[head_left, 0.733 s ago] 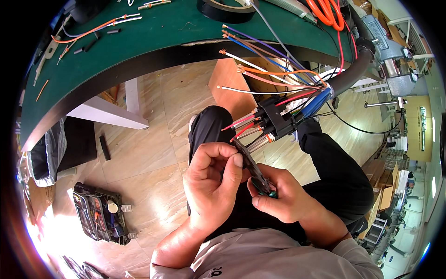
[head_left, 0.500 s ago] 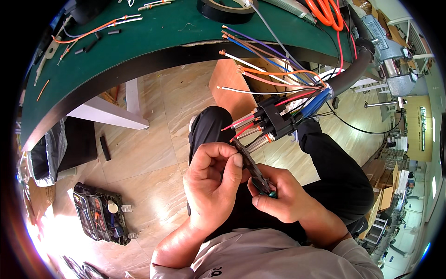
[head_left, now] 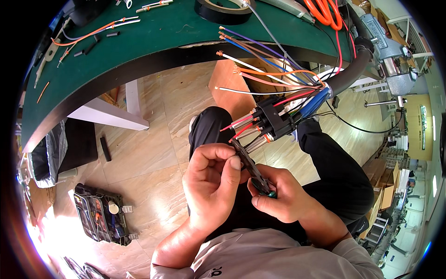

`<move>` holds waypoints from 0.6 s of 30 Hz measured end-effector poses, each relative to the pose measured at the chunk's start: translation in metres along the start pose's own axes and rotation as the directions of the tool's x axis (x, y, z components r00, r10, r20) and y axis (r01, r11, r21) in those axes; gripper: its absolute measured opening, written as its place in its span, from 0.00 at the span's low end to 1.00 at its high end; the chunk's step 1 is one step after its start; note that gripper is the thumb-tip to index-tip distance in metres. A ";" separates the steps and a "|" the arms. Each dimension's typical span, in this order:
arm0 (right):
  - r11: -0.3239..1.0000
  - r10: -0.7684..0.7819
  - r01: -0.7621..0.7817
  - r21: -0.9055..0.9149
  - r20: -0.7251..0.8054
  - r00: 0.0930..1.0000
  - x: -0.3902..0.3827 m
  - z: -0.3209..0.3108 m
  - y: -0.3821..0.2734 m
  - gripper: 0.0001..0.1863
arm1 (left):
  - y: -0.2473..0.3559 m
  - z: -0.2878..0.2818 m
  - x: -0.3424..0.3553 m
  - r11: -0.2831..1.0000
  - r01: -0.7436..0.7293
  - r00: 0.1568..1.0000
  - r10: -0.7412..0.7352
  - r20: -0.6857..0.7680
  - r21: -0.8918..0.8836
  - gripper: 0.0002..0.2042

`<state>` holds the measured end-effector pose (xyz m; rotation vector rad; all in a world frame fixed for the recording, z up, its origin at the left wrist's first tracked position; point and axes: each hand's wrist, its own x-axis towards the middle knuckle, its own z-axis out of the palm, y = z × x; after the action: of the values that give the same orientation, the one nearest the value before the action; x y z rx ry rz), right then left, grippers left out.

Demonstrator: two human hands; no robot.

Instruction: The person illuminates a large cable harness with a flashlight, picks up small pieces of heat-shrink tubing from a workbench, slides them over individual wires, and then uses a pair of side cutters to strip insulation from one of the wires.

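My right hand [head_left: 285, 197] grips dark pliers [head_left: 253, 167] with a bit of green on the handle. The pliers slant up and left, their tip beside thin red wires [head_left: 242, 132] at the end of a black connector [head_left: 277, 118]. Long metal pins with orange bands stick out of that connector. My left hand [head_left: 209, 186] is closed in a pinch beside the jaws; whatever lies between thumb and forefinger is too small to make out. Above, loose coloured wires [head_left: 274, 69] with bare copper ends fan out from a thick black cable [head_left: 350, 76].
A green-topped table [head_left: 153, 35] curves across the top, bearing black tape [head_left: 223, 11], wire pieces and an orange coil [head_left: 325, 14]. The cable passes a metal vise [head_left: 378, 39] at its edge. A tool case [head_left: 100, 214] and a lined bin [head_left: 49, 160] stand on the floor.
Almost nothing differs. The loose wire ends and my left fingertips have shifted very slightly left; both hands keep the same hold.
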<state>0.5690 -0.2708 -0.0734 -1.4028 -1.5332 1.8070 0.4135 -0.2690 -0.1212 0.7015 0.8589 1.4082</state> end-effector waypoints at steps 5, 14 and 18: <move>1.000 -0.005 0.005 -0.008 0.005 1.000 0.000 -0.001 0.001 0.17 | 0.000 0.000 0.000 1.000 0.007 1.000 -0.007 0.011 -0.016 0.08; 1.000 -0.007 0.007 -0.007 -0.003 1.000 0.000 -0.001 -0.001 0.17 | 0.000 0.001 0.001 0.999 0.012 1.000 -0.012 -0.007 0.040 0.06; 1.000 0.001 -0.001 0.009 0.003 1.000 0.000 -0.001 0.001 0.17 | 0.000 0.000 0.001 0.999 0.019 1.000 -0.018 -0.012 0.045 0.06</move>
<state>0.5699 -0.2711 -0.0744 -1.3980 -1.5248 1.8154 0.4139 -0.2681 -0.1213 0.7185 0.9072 1.3810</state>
